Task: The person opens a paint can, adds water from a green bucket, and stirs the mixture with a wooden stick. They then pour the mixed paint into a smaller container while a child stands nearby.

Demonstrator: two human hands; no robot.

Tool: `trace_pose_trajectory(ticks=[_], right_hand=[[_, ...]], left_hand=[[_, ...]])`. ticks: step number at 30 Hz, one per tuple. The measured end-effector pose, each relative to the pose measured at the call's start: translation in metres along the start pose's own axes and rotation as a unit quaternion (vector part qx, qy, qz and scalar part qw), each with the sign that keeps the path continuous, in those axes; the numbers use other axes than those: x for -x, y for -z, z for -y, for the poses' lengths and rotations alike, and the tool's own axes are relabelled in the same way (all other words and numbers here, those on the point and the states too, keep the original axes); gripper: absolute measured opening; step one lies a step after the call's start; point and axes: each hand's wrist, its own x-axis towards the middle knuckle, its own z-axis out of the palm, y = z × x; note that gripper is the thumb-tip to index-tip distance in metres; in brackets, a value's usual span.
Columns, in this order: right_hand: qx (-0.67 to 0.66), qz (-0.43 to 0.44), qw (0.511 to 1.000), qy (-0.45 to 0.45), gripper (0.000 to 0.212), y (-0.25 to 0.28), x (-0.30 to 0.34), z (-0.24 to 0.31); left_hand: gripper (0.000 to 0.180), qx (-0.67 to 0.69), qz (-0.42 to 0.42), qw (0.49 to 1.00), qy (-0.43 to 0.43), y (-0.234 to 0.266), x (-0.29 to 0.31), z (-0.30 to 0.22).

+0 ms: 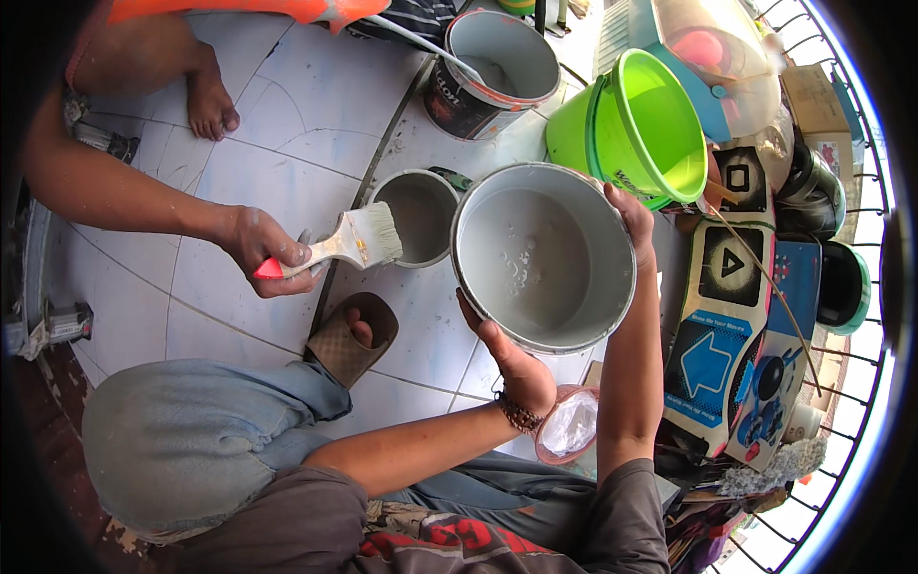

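A round grey bucket (462,273) with greyish liquid in its bottom is held up between my two hands, its mouth facing me. My left hand (516,368) grips its lower near side, and a dark bracelet circles that wrist. My right hand (633,222) is closed on the right rim, fingers partly hidden behind the wall. Left of the bucket, another person's hand (273,251) holds a paintbrush (349,241) with pale bristles and a red handle end. The bristles are close to a smaller grey pot (442,196) on the tiled floor.
Behind stand a dark paint bucket (457,100) with a stick across its rim and a green pail (612,134). Printed boxes (712,354) and a metal railing line the right. A pinkish bowl (552,450) with a white lining sits below my left wrist. A sandalled foot (354,340) rests nearby.
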Motion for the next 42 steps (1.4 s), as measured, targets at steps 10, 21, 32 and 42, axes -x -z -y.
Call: trace_pose_trajectory(ticks=[10,21,32,42], right_hand=[[-0.044,0.057,0.997,-0.011,0.066,-0.003,-0.003,0.001],[-0.09,-0.088,0.992,-0.021,0.062,0.075,-0.014,-0.03],[0.013,0.011,1.0,-0.017,0.058,0.001,-0.009,0.0],[0.041,0.029,0.998,-0.034,0.056,-0.024,-0.006,0.008]], left_hand=[[0.078,-0.021,-0.003,1.0,0.004,-0.002,0.004,-0.007],[0.081,-0.01,0.012,1.0,0.007,0.004,0.003,0.003],[0.085,0.018,-0.001,1.0,0.02,0.004,0.001,0.0],[0.085,0.048,-0.026,0.997,0.062,-0.003,0.006,-0.012]])
